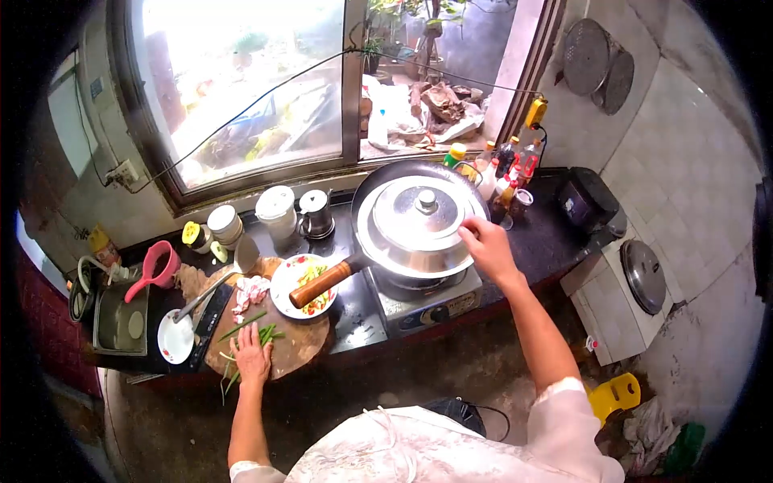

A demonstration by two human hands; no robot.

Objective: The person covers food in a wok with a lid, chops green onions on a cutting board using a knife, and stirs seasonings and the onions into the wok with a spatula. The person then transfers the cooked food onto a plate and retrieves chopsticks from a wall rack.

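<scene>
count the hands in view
2: the left hand on green stalks on the chopping board, the right hand by the right edge of the metal lid.

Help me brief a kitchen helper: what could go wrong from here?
The wok handle juts over the plate, so a bump might tip or turn the wok. If the lid is hot, the right hand beside it could get burned. Green stalks under the left hand overhang the board and might slip off.

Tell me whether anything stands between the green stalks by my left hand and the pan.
Yes: the plate of food sits between the green stalks and the pan, with the wooden handle jutting over it.
</scene>
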